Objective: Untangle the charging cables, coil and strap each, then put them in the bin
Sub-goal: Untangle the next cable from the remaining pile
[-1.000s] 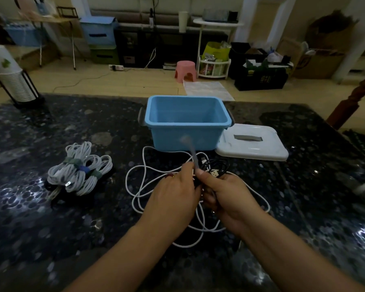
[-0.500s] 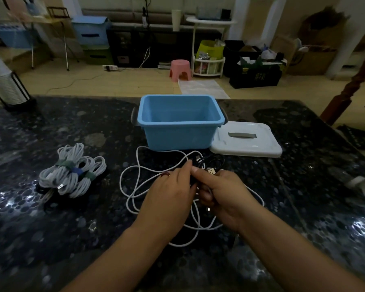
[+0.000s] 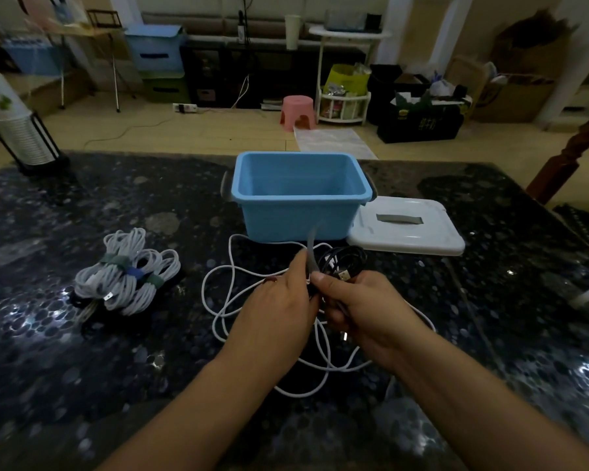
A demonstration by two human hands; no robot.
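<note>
While both hands meet over the loose cords, scene reads as follows:

Left hand (image 3: 276,321): back of hand to camera, fingers curled fwd; grip clenched on the grey strap (image 3: 312,249) w/ thumb and fingertips, just beside the right hand.
Right hand (image 3: 364,314): grip clenched round the black cable (image 3: 344,261); thumb lies across the coil, touching the strap base.
Grey strap: sticks up from between the two hands, tilted a bit left, blurred; tip overlaps front wall of the bin in view.
Black cable: small coil held above the tabletop (image 3: 82,368), a metal USB plug (image 3: 344,275) showing near the right thumb.
White cable (image 3: 225,300): loose, uncoiled loops lying on tabletop under and around both hands, reaching up to the foot of the bin.
Blue bin (image 3: 300,219): open, upright, behind the hands at mid tabletop; nothing seen inside.
White lid (image 3: 408,232): flat on tabletop, just right of the bin, grey handle facing up.
Strapped bundles (image 3: 130,273): white coiled cables w/ green and blue straps, piled at left, well apart from the hands.
Cup stack (image 3: 11,127): in black rack at far left tabletop edge.
Pink stool (image 3: 298,110): on floor beyond the tabletop.
</note>
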